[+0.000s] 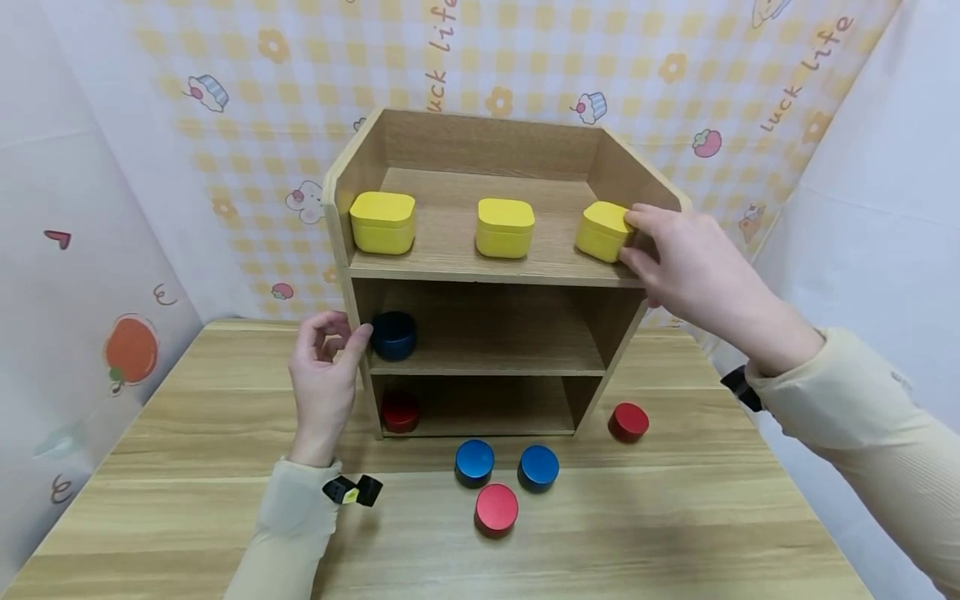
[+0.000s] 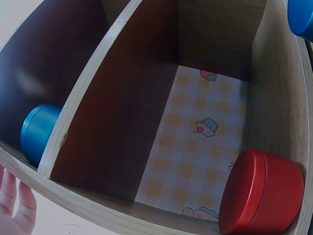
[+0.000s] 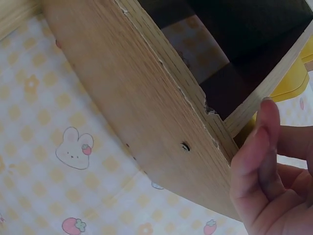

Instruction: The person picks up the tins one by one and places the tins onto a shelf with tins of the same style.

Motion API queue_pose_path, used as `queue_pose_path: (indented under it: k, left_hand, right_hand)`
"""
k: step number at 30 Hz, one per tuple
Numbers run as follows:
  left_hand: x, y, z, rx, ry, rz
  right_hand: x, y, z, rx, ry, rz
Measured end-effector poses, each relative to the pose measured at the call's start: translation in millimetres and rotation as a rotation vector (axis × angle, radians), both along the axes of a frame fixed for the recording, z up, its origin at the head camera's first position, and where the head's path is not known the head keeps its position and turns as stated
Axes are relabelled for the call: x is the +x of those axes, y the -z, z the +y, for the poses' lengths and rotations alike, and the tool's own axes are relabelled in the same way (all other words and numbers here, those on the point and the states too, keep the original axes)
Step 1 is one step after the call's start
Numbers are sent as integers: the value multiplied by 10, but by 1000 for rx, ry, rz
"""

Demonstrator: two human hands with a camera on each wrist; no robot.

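Note:
My right hand [image 1: 693, 262] pinches a yellow lidded box [image 1: 602, 229] between thumb and fingers at the right end of the wooden shelf unit's [image 1: 495, 372] top level. That box stands turned at an angle. Two more yellow boxes, one at the left [image 1: 383, 223] and one in the middle [image 1: 505, 227], share that level. Beside the left side panel is my left hand [image 1: 324, 375], fingers loosely curled, thumb by the panel's front edge. Just inside, on the middle level, sits a blue round tin [image 2: 40, 132]. Below it, a red round tin [image 2: 261, 193] occupies the bottom level's left corner.
In front of the unit, two blue tins [image 1: 475, 463] [image 1: 538, 468] and a red tin [image 1: 497, 510] lie on the wooden table [image 1: 172, 500]. Another red tin [image 1: 628, 422] is to the right of the unit. A patterned cloth [image 1: 487, 50] hangs behind.

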State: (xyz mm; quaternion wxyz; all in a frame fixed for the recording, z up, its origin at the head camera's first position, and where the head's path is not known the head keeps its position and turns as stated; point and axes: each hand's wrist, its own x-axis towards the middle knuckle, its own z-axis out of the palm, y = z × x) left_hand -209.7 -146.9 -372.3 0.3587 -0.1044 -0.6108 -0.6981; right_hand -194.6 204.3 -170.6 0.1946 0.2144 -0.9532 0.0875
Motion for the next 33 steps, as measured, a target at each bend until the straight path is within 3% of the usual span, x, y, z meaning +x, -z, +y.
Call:
queue_pose_path:
  k: [14, 25, 33]
  left_hand:
    - [-20, 7, 4, 9, 1, 8]
    - [-20, 3, 4, 14, 5, 20]
    - [-21, 5, -1, 13, 15, 25]
  right_hand:
    - [23, 32, -51, 32, 22, 206]
    - [8, 90, -75, 8, 56, 253]
    - [121, 122, -83, 30, 138, 234]
